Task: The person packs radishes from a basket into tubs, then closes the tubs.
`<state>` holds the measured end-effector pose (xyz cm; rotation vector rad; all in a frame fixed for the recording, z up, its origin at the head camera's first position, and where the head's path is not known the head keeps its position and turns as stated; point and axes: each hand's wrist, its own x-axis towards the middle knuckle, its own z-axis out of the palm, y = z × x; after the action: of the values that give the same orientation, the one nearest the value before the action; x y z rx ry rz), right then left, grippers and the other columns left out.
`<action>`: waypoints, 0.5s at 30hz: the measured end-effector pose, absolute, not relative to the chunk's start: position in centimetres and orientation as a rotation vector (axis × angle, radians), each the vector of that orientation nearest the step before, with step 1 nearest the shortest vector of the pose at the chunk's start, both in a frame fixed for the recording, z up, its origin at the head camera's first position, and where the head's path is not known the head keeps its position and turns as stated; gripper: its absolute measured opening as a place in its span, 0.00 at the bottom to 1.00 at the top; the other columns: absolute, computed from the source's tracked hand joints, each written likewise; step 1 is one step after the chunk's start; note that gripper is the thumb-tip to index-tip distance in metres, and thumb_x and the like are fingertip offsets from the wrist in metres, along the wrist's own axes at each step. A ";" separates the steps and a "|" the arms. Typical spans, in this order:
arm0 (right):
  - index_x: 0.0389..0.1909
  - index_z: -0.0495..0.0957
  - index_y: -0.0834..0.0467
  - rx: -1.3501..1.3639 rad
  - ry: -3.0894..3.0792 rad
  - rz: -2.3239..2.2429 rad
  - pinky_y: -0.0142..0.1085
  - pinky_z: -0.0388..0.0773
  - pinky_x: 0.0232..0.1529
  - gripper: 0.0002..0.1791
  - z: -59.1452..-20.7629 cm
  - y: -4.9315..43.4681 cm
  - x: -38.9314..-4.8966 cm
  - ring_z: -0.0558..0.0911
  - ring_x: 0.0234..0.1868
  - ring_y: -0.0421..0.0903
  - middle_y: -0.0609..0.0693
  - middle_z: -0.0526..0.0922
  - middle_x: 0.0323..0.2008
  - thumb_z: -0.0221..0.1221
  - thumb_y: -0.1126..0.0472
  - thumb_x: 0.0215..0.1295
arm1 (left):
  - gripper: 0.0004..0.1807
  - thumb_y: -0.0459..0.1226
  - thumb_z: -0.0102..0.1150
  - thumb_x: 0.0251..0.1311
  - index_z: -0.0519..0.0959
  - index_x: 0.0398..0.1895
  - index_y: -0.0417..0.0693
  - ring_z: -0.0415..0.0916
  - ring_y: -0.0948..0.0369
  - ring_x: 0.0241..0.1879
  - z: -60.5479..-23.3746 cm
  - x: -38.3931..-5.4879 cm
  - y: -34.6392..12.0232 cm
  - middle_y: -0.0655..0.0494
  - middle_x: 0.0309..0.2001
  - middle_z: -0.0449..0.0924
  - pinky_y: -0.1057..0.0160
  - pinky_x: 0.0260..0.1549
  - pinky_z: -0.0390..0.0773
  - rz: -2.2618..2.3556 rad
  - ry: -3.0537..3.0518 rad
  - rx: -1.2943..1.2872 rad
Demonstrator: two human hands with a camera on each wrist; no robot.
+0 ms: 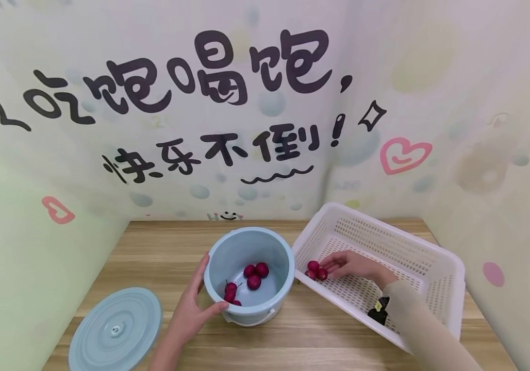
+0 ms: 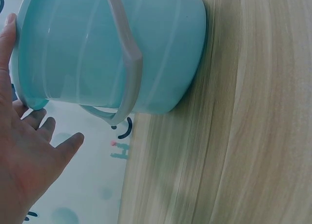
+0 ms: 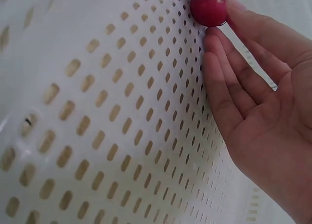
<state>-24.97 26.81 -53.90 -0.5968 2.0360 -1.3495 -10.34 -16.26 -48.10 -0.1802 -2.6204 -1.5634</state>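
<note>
A light blue bucket (image 1: 274, 304) stands mid-table with several small red radishes (image 1: 254, 281) on its bottom. My left hand (image 1: 193, 309) spreads along the bucket's left side, thumb at the front rim. In the left wrist view its fingers (image 2: 46, 129) lie loosely against the outside of the rim. Reaching into the white perforated basket (image 1: 385, 232), my right hand (image 1: 350, 265) is at a small cluster of radishes in the left corner. The right wrist view shows a red radish (image 3: 209, 7) between its thumb and fingertips, cut off by the frame's top edge.
A round light blue lid (image 1: 130, 314) lies on the wooden table (image 1: 320, 335) left of the bucket. The bucket's handle (image 2: 131, 68) hangs down its side. A printed wall backdrop (image 1: 269, 196) rises behind the table.
</note>
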 end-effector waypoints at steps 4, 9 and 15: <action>0.60 0.73 0.71 -0.581 2.048 -1.314 0.25 0.80 0.52 0.26 -53.7 26.7 -24.9 0.82 0.52 0.42 0.67 0.80 0.57 0.64 0.65 0.64 | 0.58 0.37 0.75 0.51 0.47 0.81 0.63 0.53 0.46 0.77 -48.1 -10.4 -16.2 0.54 0.81 0.49 0.42 0.71 0.61 -1.561 -2.622 -0.185; 0.59 0.74 0.70 -0.568 2.076 -1.284 0.25 0.80 0.50 0.24 -53.5 26.5 -24.6 0.82 0.52 0.43 0.65 0.81 0.55 0.65 0.66 0.63 | 0.58 0.37 0.75 0.51 0.47 0.80 0.65 0.53 0.47 0.77 -48.1 -10.4 -16.3 0.54 0.81 0.49 0.42 0.71 0.61 -1.559 -2.618 -0.189; 0.58 0.75 0.69 -0.570 2.065 -1.265 0.26 0.80 0.50 0.23 -53.4 26.2 -24.6 0.82 0.49 0.41 0.62 0.82 0.53 0.65 0.65 0.63 | 0.59 0.38 0.76 0.50 0.47 0.81 0.62 0.54 0.49 0.77 -48.0 -10.4 -16.3 0.54 0.80 0.50 0.43 0.71 0.60 -1.553 -2.630 -0.181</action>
<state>-24.56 26.25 -53.38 -0.5701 2.0650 -1.2653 -10.35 -16.26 -48.01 -0.1807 -2.6299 -1.5530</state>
